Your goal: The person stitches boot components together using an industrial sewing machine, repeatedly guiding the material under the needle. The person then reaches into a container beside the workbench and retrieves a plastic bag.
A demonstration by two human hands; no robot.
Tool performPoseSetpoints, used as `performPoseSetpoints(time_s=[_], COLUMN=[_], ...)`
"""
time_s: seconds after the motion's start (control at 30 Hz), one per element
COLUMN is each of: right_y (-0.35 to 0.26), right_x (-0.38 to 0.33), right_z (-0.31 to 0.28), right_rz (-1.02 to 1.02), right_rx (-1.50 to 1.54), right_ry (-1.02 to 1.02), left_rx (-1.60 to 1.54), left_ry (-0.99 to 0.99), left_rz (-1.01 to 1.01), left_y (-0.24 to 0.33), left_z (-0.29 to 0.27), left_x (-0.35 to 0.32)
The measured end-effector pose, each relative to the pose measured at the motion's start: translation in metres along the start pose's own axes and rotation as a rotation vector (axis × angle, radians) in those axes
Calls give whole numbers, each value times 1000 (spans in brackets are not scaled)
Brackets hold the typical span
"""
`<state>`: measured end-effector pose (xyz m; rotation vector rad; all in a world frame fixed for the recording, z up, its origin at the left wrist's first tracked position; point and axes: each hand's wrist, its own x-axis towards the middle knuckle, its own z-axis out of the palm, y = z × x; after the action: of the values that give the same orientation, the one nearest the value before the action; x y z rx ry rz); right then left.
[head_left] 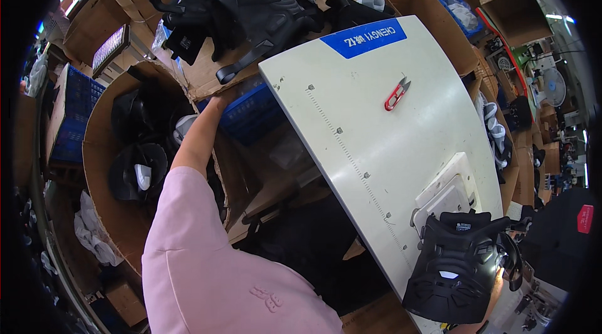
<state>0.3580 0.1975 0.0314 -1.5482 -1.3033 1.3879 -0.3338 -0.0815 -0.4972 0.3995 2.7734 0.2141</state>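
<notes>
My left arm stretches up and away, with my left hand (221,100) at the edge of a cardboard sheet; its fingers are hidden there. On that cardboard lies a heap of black moulded pieces (263,11) with straps. A similar black moulded piece (453,265), like a boot upper with a strap and a small white patch, is at the lower right on the pale work table (351,95). My right hand (494,293) is behind its right side, mostly covered, its fingers not showing. Red-handled thread snips (396,94) lie on the table.
A large cardboard box (100,164) at the left holds black pieces. A blue crate (248,111) sits beneath the cardboard sheet. A pale metal plate (445,190) is set in the table beside a black machine head (555,240). More cardboard boxes (420,17) stand beyond the table.
</notes>
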Motion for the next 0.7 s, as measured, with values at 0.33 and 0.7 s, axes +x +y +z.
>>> performPoseSetpoints(time_s=[0.33, 0.7], right_y=[-21, -9], right_x=[-22, 3], right_z=[5, -44], right_rz=[-40, -72], right_rx=[6, -196], right_ry=[2, 11], left_rx=[-93, -199], left_ry=[85, 127], left_rz=[-38, -105], left_y=[5, 32], left_z=[32, 64], left_x=[13, 15])
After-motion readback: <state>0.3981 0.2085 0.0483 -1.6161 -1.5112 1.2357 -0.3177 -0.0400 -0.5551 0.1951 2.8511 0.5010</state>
